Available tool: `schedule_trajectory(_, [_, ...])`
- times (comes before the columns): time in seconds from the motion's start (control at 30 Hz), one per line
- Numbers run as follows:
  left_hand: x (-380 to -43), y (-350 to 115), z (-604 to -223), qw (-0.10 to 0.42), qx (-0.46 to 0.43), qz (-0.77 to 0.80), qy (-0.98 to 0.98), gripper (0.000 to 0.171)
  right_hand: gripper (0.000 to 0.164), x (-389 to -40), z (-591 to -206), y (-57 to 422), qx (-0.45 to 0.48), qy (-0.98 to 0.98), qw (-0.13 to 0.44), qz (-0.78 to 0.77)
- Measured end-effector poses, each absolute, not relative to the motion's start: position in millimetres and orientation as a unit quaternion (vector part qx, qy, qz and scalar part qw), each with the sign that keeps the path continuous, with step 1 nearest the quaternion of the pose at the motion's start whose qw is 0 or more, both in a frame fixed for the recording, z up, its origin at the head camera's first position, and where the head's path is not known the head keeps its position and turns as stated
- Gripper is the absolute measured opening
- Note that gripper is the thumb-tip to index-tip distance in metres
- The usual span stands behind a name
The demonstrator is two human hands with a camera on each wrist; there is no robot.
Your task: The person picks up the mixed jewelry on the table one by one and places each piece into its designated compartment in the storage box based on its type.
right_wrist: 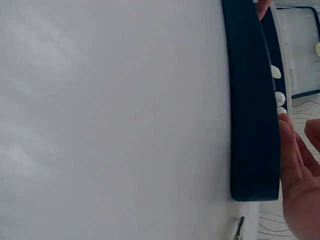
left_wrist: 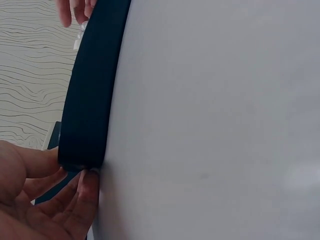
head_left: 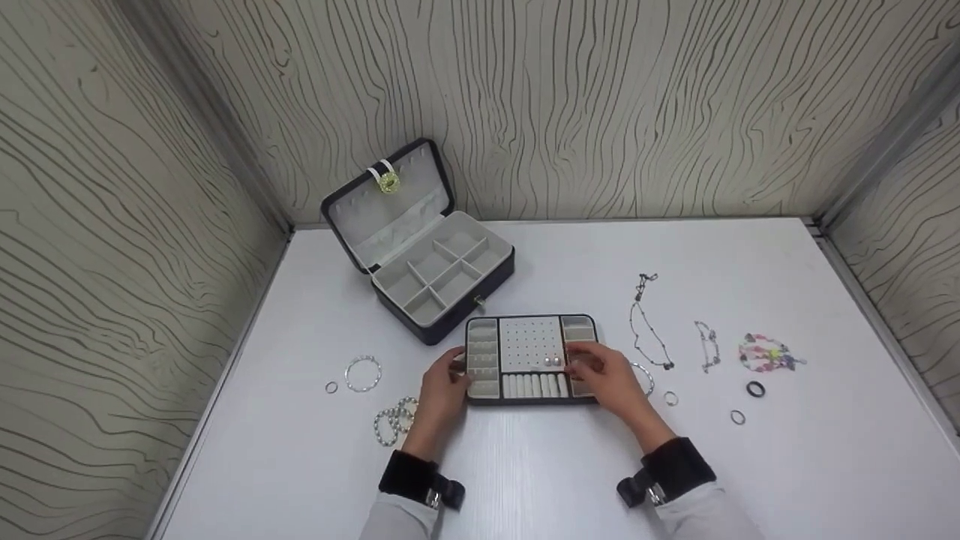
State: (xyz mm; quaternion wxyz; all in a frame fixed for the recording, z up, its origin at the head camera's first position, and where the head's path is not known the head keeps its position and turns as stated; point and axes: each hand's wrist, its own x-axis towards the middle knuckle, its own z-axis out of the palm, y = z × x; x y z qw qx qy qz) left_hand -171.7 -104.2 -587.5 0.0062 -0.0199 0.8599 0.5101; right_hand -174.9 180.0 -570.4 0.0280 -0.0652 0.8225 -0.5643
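Note:
A dark-rimmed jewelry tray (head_left: 532,402) lies in front of an open jewelry box (head_left: 480,289). It has side compartments, a white perforated earring panel (head_left: 525,337) and a row of ring rolls (head_left: 534,385). My left hand (head_left: 444,390) grips its left end, thumb and fingers about the corner in the left wrist view. Two pearl earrings (head_left: 553,361) sit at the panel's lower right. Over the right compartments, my right hand (head_left: 611,379) has its fingertips beside these pearls. In the right wrist view, its thumb stands apart from the fingers, with nothing visible between them.
Left of the tray lie a bracelet (head_left: 363,373), a small ring (head_left: 331,387) and a beaded string (head_left: 386,427). To the right are a thin necklace (head_left: 651,335), a chain bracelet (head_left: 706,346), a colourful beaded bracelet (head_left: 766,352) and several rings, one dark ring (head_left: 755,388) among them.

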Motion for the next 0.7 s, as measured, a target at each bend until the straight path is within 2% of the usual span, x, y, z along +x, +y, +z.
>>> schedule_trajectory(0.23, [-173, -105, -589, 0.016, -0.033, 0.516, 0.856, 0.046, 0.025, -164, -557, 229, -0.002, 0.814, 0.027, -0.581])
schedule_trajectory(0.7, [-174, -105, -587, 0.019, -0.031, 0.494, 0.868, 0.047, 0.041, -148, -551, 351, 0.173, 0.887, -0.027, -0.428])
